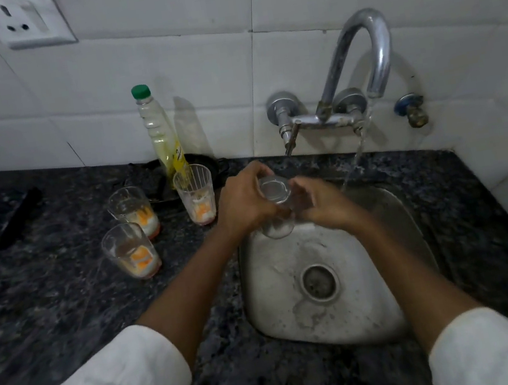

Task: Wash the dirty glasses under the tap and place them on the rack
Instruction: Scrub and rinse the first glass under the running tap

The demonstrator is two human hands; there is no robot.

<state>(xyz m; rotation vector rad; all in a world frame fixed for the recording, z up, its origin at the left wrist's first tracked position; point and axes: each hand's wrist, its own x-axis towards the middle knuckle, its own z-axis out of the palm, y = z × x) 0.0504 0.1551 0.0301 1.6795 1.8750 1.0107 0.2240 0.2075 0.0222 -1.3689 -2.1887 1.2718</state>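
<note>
1. Glass [275, 202] sits clamped between both hands, left hand [241, 205] and right hand [320, 205], each grip closed on it, over the sink [389, 271] and short of the water stream [355, 160].
2. Wet glass could slip and crack against steel.
3. Three dirty glasses [195, 194] wait on the table [48, 305] near the left elbow; a swing could topple them.

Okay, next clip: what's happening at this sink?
A person holds a clear glass in both hands, left hand and right hand, over the back of the steel sink. Water runs from the tap just to the right of the glass. Three dirty glasses with orange residue wait on the counter. No rack is visible.
</note>
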